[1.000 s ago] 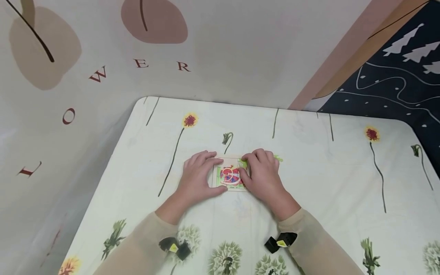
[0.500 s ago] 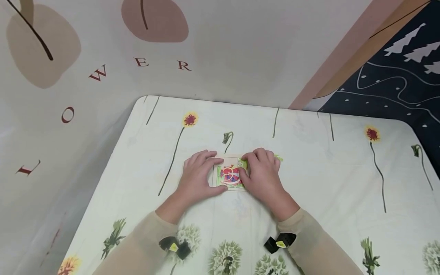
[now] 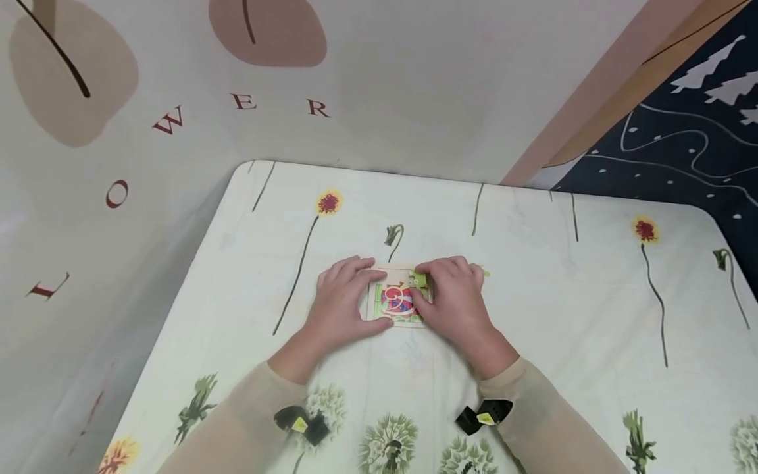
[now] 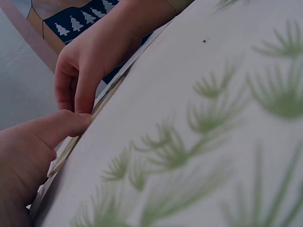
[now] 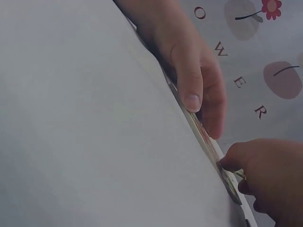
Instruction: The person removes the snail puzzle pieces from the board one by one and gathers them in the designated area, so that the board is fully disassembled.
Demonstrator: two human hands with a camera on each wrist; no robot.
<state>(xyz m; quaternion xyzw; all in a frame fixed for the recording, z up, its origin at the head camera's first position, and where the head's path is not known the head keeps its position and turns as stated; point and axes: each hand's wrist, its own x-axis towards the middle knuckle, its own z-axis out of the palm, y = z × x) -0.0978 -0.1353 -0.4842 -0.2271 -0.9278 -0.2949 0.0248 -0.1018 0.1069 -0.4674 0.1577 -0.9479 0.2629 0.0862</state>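
One board (image 3: 397,276) in left hand (image 3: 339,301) (edge grip), one green piece (image 3: 418,280) in right hand (image 3: 458,299).

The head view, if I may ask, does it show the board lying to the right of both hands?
No, the board lies between the left hand and the right hand.

A pale, flat rectangular picture board (image 3: 395,276) lay on the white, flower-printed cloth-covered table (image 3: 237,289). At the board's left end was the bare left hand (image 3: 340,299), its thumb by the near edge and its fingers by the far one. The bare right hand (image 3: 456,296) lay over the board's right end, a small green piece (image 3: 418,279) beside its thumb and forefinger. Behind the board and table stood a white, letter-printed wall covering (image 3: 414,99); behind the board to the right, a dark-blue tree-printed panel (image 3: 681,151).
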